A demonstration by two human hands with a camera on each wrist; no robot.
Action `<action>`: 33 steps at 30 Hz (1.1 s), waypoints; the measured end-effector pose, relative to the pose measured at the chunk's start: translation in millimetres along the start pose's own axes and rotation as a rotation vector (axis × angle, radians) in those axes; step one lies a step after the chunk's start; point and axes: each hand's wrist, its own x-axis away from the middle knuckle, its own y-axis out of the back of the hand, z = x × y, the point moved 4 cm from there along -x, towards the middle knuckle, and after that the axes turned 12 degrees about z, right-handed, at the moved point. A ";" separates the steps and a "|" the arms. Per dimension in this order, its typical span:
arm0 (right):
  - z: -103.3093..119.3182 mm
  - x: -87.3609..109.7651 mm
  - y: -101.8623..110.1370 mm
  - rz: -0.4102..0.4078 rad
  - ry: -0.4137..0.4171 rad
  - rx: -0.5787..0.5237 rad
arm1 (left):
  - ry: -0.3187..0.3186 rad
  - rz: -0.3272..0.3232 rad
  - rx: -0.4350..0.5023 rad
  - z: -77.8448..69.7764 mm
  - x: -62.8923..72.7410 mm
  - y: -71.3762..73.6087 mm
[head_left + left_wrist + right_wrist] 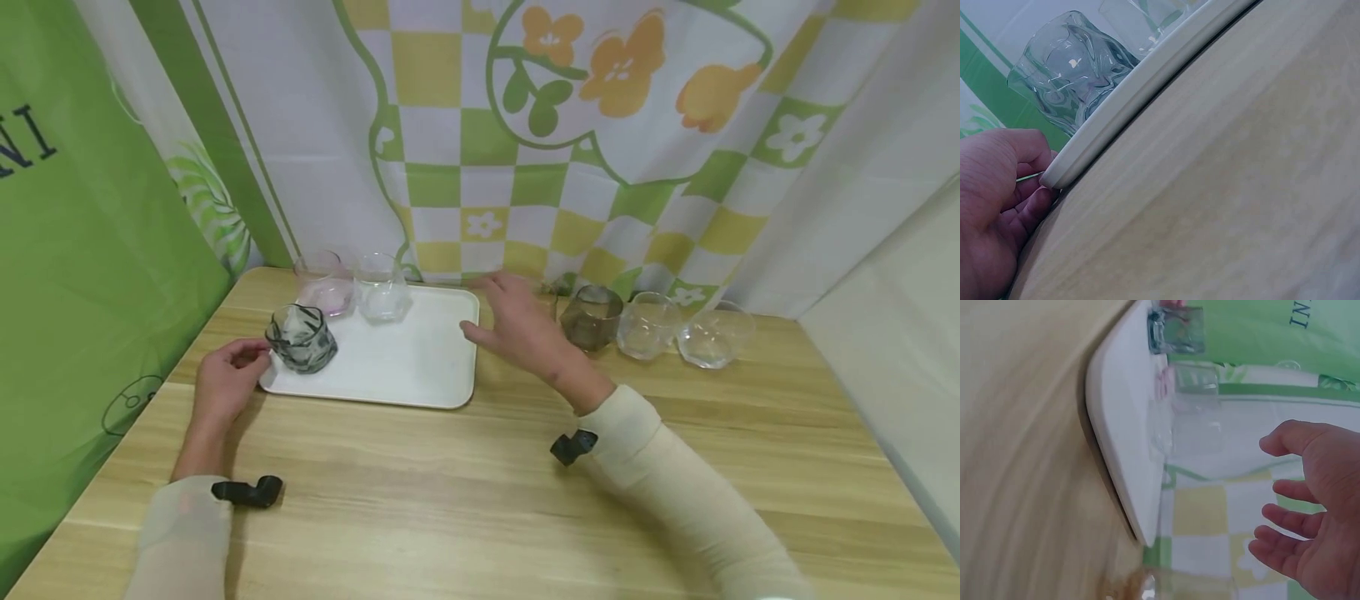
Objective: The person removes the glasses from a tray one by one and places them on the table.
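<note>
A white tray (397,367) lies on the wooden table with a grey wavy glass (302,342) near its front left corner. At its back left stand a pink-tinted glass (327,293) and a clear glass (381,296). My left hand (223,379) pinches the tray's left rim, fingers and thumb curled about the edge in the left wrist view. Above the tray's right end my right hand (521,325) hovers, fingers spread and holding nothing. Just behind it an amber-tinted glass (547,296) is partly hidden.
Right of the tray, a dark brown glass (592,321), a clear glass (647,327) and another clear glass (708,342) stand in a row along the back of the wooden table (420,500). A patterned curtain (517,192) hangs behind them, and a green cloth (82,250) at the left.
</note>
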 end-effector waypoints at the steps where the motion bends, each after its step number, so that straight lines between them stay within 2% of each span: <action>1: 2.7 -1.7 -3.7 0.005 0.005 -0.009 | -0.001 -0.001 0.001 -0.1 0.1 -0.1; 7: 19.1 -14.8 -28.1 0.022 0.041 -0.030 | -0.001 -0.007 -0.007 -0.5 1.0 0.3; 10: 28.3 -23.7 -40.4 0.059 0.051 -0.058 | 0.003 -0.004 -0.010 -0.6 1.2 0.8; 17: 53.7 -44.7 -62.3 0.134 0.031 -0.129 | 0.004 -0.015 -0.007 0.4 0.7 1.7; 27: 79.6 -68.2 -88.2 0.181 0.012 -0.137 | -0.025 -0.016 0.004 1.1 -1.5 -1.0; 33: 91.9 -78.8 -101.2 0.197 0.004 -0.262 | 0.007 -0.003 0.003 2.4 -1.8 0.4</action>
